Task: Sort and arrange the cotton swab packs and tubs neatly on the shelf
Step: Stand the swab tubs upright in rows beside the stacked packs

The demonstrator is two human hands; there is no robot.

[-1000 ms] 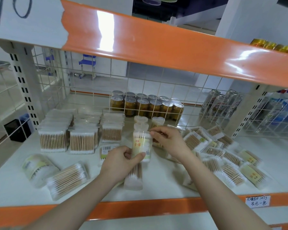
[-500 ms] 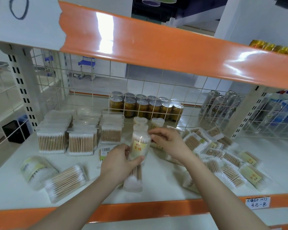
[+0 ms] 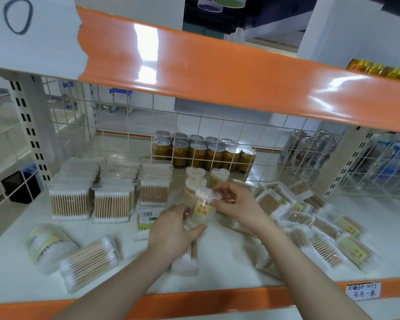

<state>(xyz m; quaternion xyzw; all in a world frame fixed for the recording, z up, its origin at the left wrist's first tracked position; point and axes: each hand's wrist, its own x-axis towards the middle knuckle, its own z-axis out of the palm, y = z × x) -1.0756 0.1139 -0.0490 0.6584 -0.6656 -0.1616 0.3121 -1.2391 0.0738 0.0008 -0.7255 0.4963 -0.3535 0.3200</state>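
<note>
A clear swab tub with a yellow label (image 3: 202, 210) stands mid-shelf, tilted slightly. My left hand (image 3: 172, 229) grips its lower part and my right hand (image 3: 234, 203) pinches its lid edge. Behind it stand three more tubs (image 3: 195, 173), one at the right (image 3: 219, 177). Upright swab packs (image 3: 111, 202) form rows at the left. Loose flat packs (image 3: 319, 227) lie scattered at the right. A round tub (image 3: 47, 244) and a pack (image 3: 90, 262) lie on their sides at front left. Another pack (image 3: 187, 259) lies under my left wrist.
The white shelf (image 3: 229, 269) has an orange front edge with a price tag (image 3: 364, 292). A wire grid (image 3: 194, 125) backs it; gold cans (image 3: 203, 153) and drink cans (image 3: 305, 151) stand behind. The orange upper shelf beam (image 3: 217, 72) hangs overhead. A barcode pack (image 3: 147, 218) lies flat.
The tub in both hands has moved a little back toward the standing tubs and turned, its yellow label now facing me. My right hand has shifted to the lid.
</note>
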